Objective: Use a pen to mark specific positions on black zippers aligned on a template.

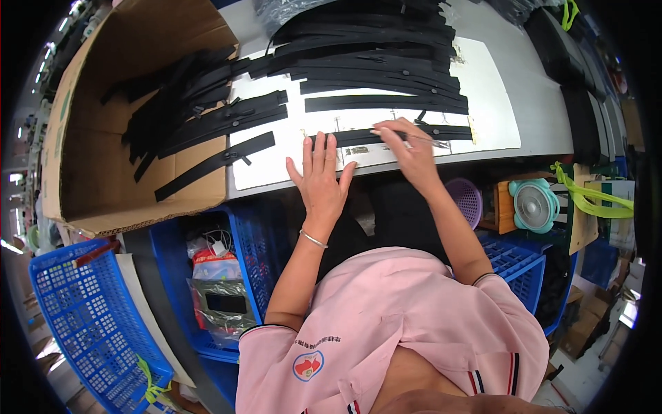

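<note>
A black zipper [358,136] lies across a white board [493,114] at the near edge of the table. My left hand [321,183] rests flat on the board with its fingers spread, the fingertips on the zipper's left part. Over the same zipper, my right hand [416,157] is closed around a slim pen [433,142], tilted, one end showing by the fingertips and the other sticking out to the right. Just beyond lies another black zipper [386,103] with its pull toward the right. Farther back, several more zippers [372,65] form a dense overlapping layer.
An open cardboard box [89,159] stands at the left, with black zippers [200,110] lying in it and over its edge. Blue plastic baskets [103,310] are below the table. A purple basket [463,200] and a small turquoise fan [534,205] sit at the right.
</note>
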`<move>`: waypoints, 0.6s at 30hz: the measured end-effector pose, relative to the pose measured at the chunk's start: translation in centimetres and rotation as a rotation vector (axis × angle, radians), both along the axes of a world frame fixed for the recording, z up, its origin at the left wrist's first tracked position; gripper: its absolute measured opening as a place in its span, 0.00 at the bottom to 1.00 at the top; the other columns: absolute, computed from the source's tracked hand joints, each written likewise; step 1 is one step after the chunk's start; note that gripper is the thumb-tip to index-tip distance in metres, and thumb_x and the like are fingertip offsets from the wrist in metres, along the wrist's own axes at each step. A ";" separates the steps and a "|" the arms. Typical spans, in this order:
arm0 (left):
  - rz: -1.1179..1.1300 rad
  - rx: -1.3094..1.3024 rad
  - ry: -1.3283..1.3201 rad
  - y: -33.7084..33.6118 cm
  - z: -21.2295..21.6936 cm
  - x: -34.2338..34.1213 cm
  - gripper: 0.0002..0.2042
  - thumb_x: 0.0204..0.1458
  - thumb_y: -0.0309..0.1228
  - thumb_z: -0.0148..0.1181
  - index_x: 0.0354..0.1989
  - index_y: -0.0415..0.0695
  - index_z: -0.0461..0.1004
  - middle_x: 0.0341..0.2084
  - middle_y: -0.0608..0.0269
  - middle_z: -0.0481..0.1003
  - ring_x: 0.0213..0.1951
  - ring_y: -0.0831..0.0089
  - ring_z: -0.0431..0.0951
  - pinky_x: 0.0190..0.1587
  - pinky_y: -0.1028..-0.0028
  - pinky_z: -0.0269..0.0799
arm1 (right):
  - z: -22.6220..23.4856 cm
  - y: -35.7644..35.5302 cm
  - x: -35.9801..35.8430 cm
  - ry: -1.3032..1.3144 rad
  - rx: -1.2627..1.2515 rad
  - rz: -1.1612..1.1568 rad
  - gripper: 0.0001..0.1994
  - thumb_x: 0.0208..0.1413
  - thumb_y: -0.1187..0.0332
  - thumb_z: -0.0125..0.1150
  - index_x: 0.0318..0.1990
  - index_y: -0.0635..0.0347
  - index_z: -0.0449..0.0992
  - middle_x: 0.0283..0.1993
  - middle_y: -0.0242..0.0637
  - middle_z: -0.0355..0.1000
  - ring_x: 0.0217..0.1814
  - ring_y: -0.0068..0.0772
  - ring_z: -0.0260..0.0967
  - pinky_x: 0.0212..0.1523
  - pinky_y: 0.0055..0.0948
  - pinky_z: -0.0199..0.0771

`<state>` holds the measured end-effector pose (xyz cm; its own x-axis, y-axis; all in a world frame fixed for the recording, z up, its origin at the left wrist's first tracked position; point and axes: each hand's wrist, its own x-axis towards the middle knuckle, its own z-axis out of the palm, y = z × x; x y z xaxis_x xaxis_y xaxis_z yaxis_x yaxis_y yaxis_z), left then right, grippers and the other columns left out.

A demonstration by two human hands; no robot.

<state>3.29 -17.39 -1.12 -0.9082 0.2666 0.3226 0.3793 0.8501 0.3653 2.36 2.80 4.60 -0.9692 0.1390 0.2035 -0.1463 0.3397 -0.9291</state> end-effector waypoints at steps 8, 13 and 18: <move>0.011 0.037 0.031 0.3 -0.2 0.0 0.33 0.58 0.47 0.65 0.69 0.45 0.68 0.70 0.57 0.64 0.74 0.56 0.56 0.71 0.36 0.37 | -4.9 -4.3 -3.6 0.027 0.054 0.051 0.11 0.65 0.68 0.62 0.41 0.71 0.82 0.42 0.37 0.82 0.34 0.24 0.78 0.37 0.22 0.76; 0.026 0.062 0.030 0.4 -0.5 0.0 0.33 0.57 0.46 0.65 0.69 0.46 0.68 0.70 0.59 0.65 0.74 0.57 0.57 0.72 0.40 0.36 | -5.1 -4.3 -3.7 0.044 0.146 0.040 0.10 0.65 0.69 0.62 0.43 0.69 0.82 0.42 0.37 0.82 0.36 0.26 0.79 0.38 0.23 0.77; 0.018 0.054 0.062 0.4 -0.7 -0.1 0.32 0.58 0.48 0.64 0.68 0.45 0.68 0.70 0.58 0.65 0.74 0.56 0.56 0.72 0.38 0.35 | -4.8 -4.7 -3.8 0.034 0.137 0.020 0.11 0.63 0.68 0.63 0.38 0.69 0.83 0.42 0.40 0.83 0.39 0.37 0.81 0.40 0.28 0.78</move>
